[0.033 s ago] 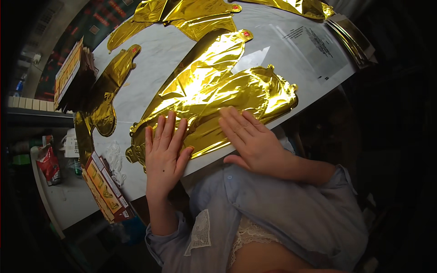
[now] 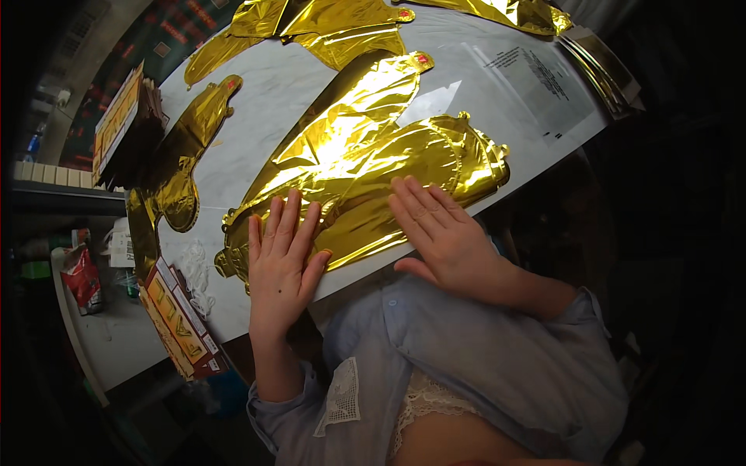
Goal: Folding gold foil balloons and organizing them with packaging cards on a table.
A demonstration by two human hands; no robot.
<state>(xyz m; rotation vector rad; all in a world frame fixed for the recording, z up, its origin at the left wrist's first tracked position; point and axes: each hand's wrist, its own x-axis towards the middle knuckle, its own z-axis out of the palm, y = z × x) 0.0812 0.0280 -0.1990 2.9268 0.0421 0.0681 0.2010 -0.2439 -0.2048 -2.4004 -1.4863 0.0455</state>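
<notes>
Flat gold foil balloons (image 2: pixel 350 155) lie overlapping along the near edge of the white table (image 2: pixel 249 85). Pressed flat on their left part is my left hand (image 2: pixel 284 264), its fingers stretched out. My right hand (image 2: pixel 447 237) rests on the foil farther right, fingers extended and thumb apart near the table edge. Neither hand grips anything. Creases and bright glare run over the foil, and a small red mark shows on the tab at its far end. The foil beneath my palms and fingers is hidden.
More gold foil balloons (image 2: pixel 334 35) lie at the back, and another (image 2: pixel 183 171) at the left. Stacks of printed cards stand at the left (image 2: pixel 120 128) and near left (image 2: pixel 179 322). White string (image 2: pixel 194 276) lies beside them. A clear plastic bag (image 2: pixel 528 85) is at the right.
My right hand has slid a little to the right over the foil. My left hand stays in the same place.
</notes>
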